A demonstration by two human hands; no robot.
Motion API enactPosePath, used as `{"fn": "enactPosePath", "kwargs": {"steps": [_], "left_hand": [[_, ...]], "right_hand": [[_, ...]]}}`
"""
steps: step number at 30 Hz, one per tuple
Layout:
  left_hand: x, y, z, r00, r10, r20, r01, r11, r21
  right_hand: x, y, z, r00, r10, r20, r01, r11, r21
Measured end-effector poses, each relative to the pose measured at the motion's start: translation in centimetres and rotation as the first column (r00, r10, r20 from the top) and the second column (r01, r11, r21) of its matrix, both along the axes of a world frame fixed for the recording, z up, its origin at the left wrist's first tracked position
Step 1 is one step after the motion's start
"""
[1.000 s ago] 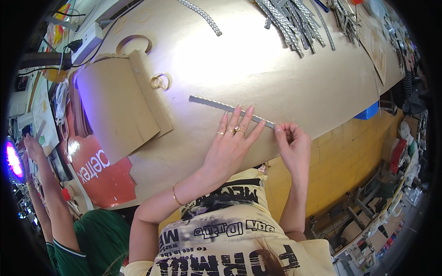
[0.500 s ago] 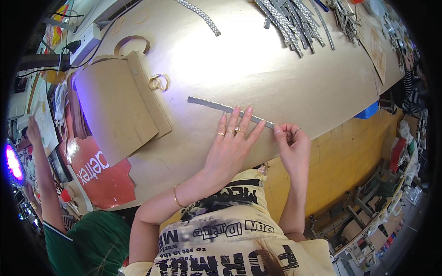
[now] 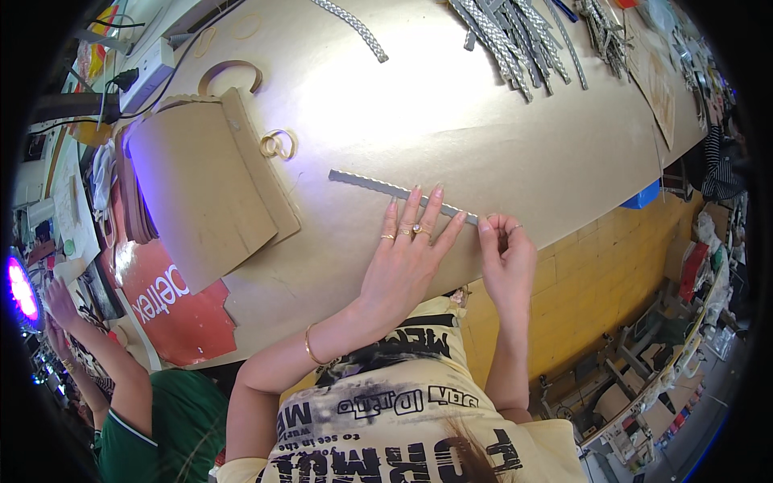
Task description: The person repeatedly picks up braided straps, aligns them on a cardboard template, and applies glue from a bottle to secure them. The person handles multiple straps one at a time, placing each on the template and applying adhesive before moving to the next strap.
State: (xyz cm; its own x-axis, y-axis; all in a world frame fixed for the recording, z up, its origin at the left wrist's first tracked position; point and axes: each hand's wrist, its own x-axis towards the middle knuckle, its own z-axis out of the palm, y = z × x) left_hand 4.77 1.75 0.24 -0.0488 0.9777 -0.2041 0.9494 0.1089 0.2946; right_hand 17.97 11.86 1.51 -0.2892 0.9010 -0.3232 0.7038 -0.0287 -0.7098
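A narrow grey strap [image 3: 364, 183] with a silvery braided edge lies slantwise on the brown-covered table. My left hand [image 3: 403, 262] rests flat across its right half, fingers stretched out and spread, pressing it against the surface. At the strap's right end, my right hand [image 3: 509, 256] is closed, thumb and index finger pinching the tip near the table's front edge. The other fingers of that hand are curled in. Far from both hands, a pile of silver braided straps [image 3: 515, 48] sits at the back, and a single braided strap [image 3: 358, 28] lies to its left.
Brown card sheets [image 3: 205, 189] are stacked at the left, over a red sheet [image 3: 181, 306]. Beside them lie tape rings [image 3: 278, 144] and a curled tan band [image 3: 231, 68]. A power strip [image 3: 147, 76] stands behind. A co-worker in green [image 3: 173, 427] is at the lower left.
My right hand has shifted very slightly left at the strap's end. My left hand and the strap stay nearly still. The co-worker's arms have moved at the left.
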Motion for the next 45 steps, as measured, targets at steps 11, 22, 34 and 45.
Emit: {"fn": "enactPosePath", "kwargs": {"steps": [11, 22, 34, 45], "left_hand": [[0.4, 0.2, 0.0, 0.998, 0.02, -0.063, -0.017, 0.998, 0.054], [0.2, -0.3, -0.4, 0.986, 0.157, 0.059, -0.162, 0.984, 0.076], [-5.6, -4.1, -1.4, 0.87, 0.493, -0.008, -0.489, 0.865, 0.11], [-5.2, -4.9, -2.4, 0.83, 0.531, 0.169, -0.555, 0.758, 0.342]], "right_hand": [[-0.5, -0.5, -0.1, 0.99, 0.042, 0.132, -0.057, 0.993, 0.108], [1.4, -4.6, -3.7, 0.827, 0.411, 0.383, -0.541, 0.766, 0.347], [1.1, -4.2, -4.0, 0.851, 0.355, 0.386, -0.516, 0.703, 0.49], [-3.3, -1.4, 1.2, 0.945, 0.303, 0.123, -0.327, 0.892, 0.313]]}}
